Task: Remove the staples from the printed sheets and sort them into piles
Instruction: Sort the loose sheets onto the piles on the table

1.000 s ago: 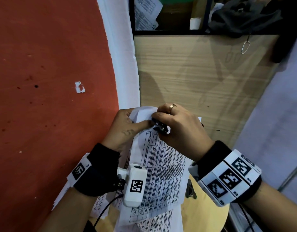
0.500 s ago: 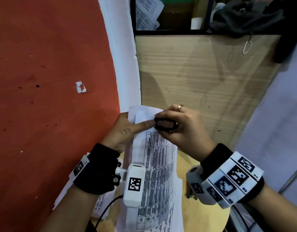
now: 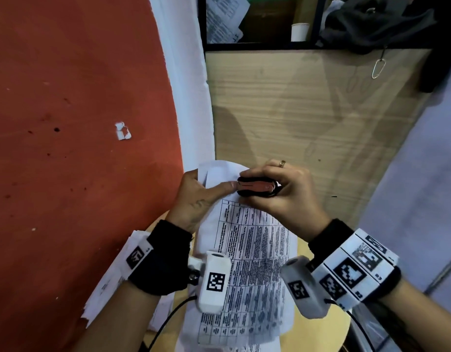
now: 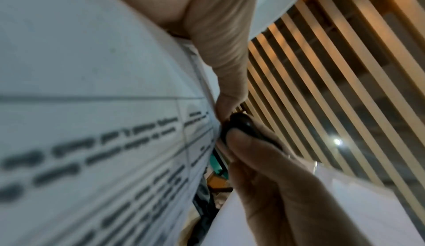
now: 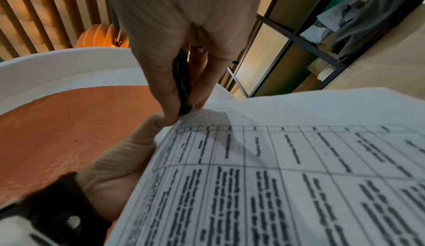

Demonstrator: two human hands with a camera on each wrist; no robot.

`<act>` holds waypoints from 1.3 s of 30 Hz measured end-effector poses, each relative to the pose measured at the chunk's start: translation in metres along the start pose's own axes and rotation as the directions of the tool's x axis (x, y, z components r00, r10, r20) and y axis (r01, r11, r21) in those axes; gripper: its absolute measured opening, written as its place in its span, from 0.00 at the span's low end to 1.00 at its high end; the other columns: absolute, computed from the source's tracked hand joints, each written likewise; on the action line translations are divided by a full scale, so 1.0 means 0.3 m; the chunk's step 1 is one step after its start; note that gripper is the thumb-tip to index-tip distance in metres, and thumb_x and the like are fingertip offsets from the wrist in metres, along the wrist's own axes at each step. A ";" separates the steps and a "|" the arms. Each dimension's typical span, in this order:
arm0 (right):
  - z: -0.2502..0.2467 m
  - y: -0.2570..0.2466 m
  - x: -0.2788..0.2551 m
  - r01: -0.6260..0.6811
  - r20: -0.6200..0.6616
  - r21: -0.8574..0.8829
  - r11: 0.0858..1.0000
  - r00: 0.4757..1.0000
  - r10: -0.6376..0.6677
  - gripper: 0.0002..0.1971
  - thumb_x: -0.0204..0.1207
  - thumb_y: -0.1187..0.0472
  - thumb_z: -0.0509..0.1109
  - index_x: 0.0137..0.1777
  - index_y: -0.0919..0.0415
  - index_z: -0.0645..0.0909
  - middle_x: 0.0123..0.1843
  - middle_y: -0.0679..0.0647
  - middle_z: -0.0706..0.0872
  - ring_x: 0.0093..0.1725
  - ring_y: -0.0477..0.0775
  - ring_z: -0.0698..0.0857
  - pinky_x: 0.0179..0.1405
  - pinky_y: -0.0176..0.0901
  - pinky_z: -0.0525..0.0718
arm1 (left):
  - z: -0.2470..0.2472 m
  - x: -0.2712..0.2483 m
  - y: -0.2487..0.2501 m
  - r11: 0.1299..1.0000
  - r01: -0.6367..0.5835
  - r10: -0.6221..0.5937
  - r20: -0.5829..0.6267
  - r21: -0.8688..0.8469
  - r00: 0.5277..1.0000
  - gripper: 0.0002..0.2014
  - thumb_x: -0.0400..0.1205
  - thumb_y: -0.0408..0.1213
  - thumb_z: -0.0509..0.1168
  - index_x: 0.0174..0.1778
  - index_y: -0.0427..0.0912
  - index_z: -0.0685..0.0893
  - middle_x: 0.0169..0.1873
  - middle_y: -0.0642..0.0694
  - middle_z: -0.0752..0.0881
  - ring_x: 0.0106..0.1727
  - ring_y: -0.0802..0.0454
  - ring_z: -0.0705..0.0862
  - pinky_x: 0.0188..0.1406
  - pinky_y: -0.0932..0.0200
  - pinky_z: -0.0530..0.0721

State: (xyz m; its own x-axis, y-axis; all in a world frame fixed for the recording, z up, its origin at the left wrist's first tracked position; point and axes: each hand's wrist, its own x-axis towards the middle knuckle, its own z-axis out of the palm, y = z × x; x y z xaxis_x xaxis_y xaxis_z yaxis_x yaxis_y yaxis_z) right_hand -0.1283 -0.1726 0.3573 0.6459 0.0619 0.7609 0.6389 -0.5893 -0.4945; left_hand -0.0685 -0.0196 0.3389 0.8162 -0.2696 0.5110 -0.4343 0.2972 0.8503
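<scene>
The printed sheets are held up in the air at the lower centre of the head view, their table-covered top page facing the camera and their top margin at about 12 o'clock of the bundle. At that top edge the black staple remover is pressed against the paper, lying crosswise with its reddish inner face showing. The right hand grips it, fingers curled over the top and thumb underneath; a ring sits on one finger. From 9 o'clock the left hand pinches the sheets' upper corner, its thumb stretched along the page until the tip touches the remover's left end. The right wrist view shows the same meeting, the tool squeezed between thumb and fingers right at the paper's edge. Below the sheets, at 6 o'clock, a round wooden table shows, with more paper lying at 8 o'clock under the left wrist. A red wall fills the left, a wooden panel stands at 12 o'clock.
</scene>
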 end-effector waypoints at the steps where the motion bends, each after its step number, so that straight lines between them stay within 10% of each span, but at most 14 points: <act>1: 0.002 0.002 -0.002 -0.002 -0.007 -0.003 1.000 1.000 0.002 0.17 0.56 0.63 0.82 0.47 0.61 0.89 0.40 0.43 0.86 0.43 0.37 0.84 0.46 0.25 0.77 | 0.001 0.003 -0.007 0.998 -0.035 0.037 -0.021 0.053 0.999 0.12 0.72 0.18 0.71 0.36 0.41 0.84 0.26 0.59 0.87 0.30 0.66 0.84 0.34 0.70 0.81; 6: -0.004 0.004 0.008 0.039 -0.089 -0.088 0.995 0.995 -0.047 0.13 0.59 0.65 0.82 0.45 0.62 0.89 0.38 0.52 0.87 0.41 0.44 0.84 0.44 0.25 0.77 | -0.023 0.011 -0.077 0.955 -0.103 0.146 -0.139 0.278 0.979 0.13 0.67 0.30 0.77 0.36 0.55 0.85 0.29 0.66 0.87 0.34 0.68 0.83 0.39 0.70 0.81; 12: 0.015 0.137 -0.033 -0.086 -0.006 -0.335 0.938 0.996 0.089 0.13 0.59 0.58 0.75 0.44 0.60 0.89 0.39 0.56 0.87 0.39 0.57 0.87 0.41 0.41 0.79 | -0.073 0.024 -0.105 0.976 0.009 0.047 -0.250 0.219 0.967 0.23 0.58 0.47 0.77 0.45 0.39 0.87 0.36 0.53 0.90 0.41 0.51 0.87 0.48 0.58 0.85; 17: 0.038 0.203 -0.077 -0.172 0.118 -0.441 0.881 0.962 0.247 0.17 0.61 0.64 0.80 0.51 0.62 0.88 0.47 0.57 0.86 0.48 0.62 0.85 0.46 0.49 0.82 | -0.093 0.030 -0.091 0.972 0.005 0.049 -0.222 0.236 0.974 0.31 0.54 0.47 0.80 0.49 0.31 0.87 0.43 0.41 0.90 0.45 0.46 0.88 0.50 0.54 0.86; 23: 0.034 0.220 -0.058 -0.214 0.173 -0.486 0.847 0.927 0.333 0.23 0.61 0.65 0.79 0.58 0.63 0.85 0.57 0.59 0.82 0.57 0.62 0.82 0.53 0.48 0.78 | -0.107 0.036 -0.090 0.954 0.042 0.021 -0.208 0.296 0.978 0.15 0.62 0.29 0.81 0.38 0.49 0.86 0.30 0.62 0.88 0.38 0.59 0.85 0.46 0.58 0.85; 29: 0.013 0.192 0.014 -0.189 0.300 -0.242 0.952 0.918 0.259 0.25 0.51 0.67 0.85 0.51 0.59 0.86 0.75 0.59 0.69 0.69 0.48 0.73 0.61 0.31 0.72 | -0.114 0.033 -0.077 0.959 0.003 0.025 -0.094 0.282 0.995 0.12 0.62 0.28 0.80 0.37 0.43 0.86 0.35 0.41 0.86 0.37 0.52 0.83 0.37 0.62 0.82; 35: 0.008 0.165 0.071 -0.204 0.427 -0.234 0.951 0.857 0.289 0.25 0.49 0.65 0.87 0.49 0.60 0.86 0.45 0.41 0.79 0.48 0.47 0.80 0.49 0.37 0.77 | -0.135 0.032 -0.057 0.970 0.022 -0.017 -0.022 0.241 1.000 0.14 0.59 0.32 0.81 0.37 0.38 0.88 0.33 0.48 0.88 0.36 0.55 0.85 0.39 0.65 0.84; 39: 0.003 0.144 0.069 -0.160 0.386 -0.305 0.939 0.880 0.276 0.25 0.50 0.66 0.86 0.50 0.61 0.86 0.44 0.47 0.79 0.45 0.47 0.78 0.40 0.20 0.71 | -0.185 0.051 -0.069 0.808 -0.104 0.217 -0.129 0.580 0.968 0.34 0.63 0.44 0.79 0.66 0.50 0.78 0.57 0.55 0.84 0.57 0.58 0.81 0.58 0.62 0.80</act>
State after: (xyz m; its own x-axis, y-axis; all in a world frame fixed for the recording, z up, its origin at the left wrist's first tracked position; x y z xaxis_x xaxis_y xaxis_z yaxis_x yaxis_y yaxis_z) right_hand -0.0869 -0.1961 0.3513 0.9061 0.2033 0.3711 0.3690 -0.8088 -0.4580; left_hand -0.0256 0.0210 0.3221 0.7443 -0.0784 0.6632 -0.6571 -0.2635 0.7063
